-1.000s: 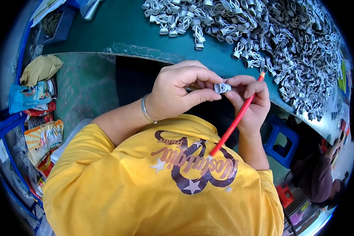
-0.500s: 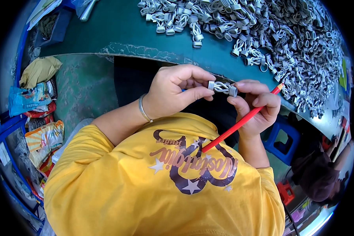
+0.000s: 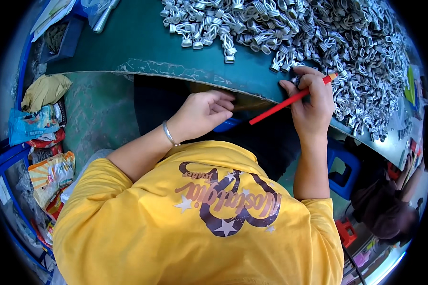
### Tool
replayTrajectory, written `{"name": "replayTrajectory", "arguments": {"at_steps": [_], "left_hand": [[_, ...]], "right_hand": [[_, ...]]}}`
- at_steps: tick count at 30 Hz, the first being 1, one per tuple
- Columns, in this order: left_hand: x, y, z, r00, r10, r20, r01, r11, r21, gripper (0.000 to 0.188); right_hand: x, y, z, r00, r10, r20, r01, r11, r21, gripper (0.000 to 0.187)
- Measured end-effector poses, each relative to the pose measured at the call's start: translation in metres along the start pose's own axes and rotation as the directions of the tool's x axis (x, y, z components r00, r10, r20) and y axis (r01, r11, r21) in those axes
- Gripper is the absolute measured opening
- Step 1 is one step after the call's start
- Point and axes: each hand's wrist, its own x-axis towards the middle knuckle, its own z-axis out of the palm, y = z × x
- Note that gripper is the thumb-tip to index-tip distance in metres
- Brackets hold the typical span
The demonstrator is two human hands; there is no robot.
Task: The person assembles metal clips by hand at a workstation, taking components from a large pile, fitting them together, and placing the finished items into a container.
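Two hands now stand well apart, no longer meeting over the single looped grey piece that the earlier views show between them, and we find that piece in neither grip. We see the left hand (image 3: 202, 111) low at the near edge of the worktop (image 3: 128, 42), its fingers loosely curled and its thumb a little apart; nothing shows in its grasp, though its inner side is partly turned from us. More of the change lies with the right hand (image 3: 314, 102), which has moved up to the near fringe of the grey looped pieces (image 3: 356, 47) heaped over the far and right part of the worktop. Its thumb and forefinger are parted close to the nearest ones, and we cannot tell whether they touch any. All the while this hand keeps hold of the red pencil (image 3: 276, 109), whose lower end no longer crosses the yellow shirt (image 3: 152, 213) in our view but slants out past the worktop's edge. For the work, we take this to mean that the handling of that one piece has ended or paused and that attention has passed to the heap; where the piece itself is now, we cannot tell.
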Motion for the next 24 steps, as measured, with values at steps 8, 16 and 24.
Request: {"name": "replayTrajectory", "arguments": {"at_steps": [8, 16, 24], "left_hand": [[-0.004, 0.025, 0.002, 0.967, 0.247, 0.06, -0.25, 0.967, 0.053, 0.023], [0.005, 0.046, 0.014, 0.937, 0.344, -0.063, -0.338, 0.844, -0.416, 0.037], [-0.001, 0.048, 0.004, 0.938, 0.34, -0.075, -0.347, 0.897, -0.276, 0.022]], "right_hand": [[0.004, 0.002, -0.012, 0.98, -0.006, -0.2, 0.023, 0.997, 0.079, 0.024], [-0.014, -0.032, -0.008, 0.828, 0.475, 0.297, -0.434, 0.207, 0.877, 0.029], [-0.022, -0.038, 0.0, 0.783, 0.475, 0.402, -0.521, 0.148, 0.841, 0.023]]}}
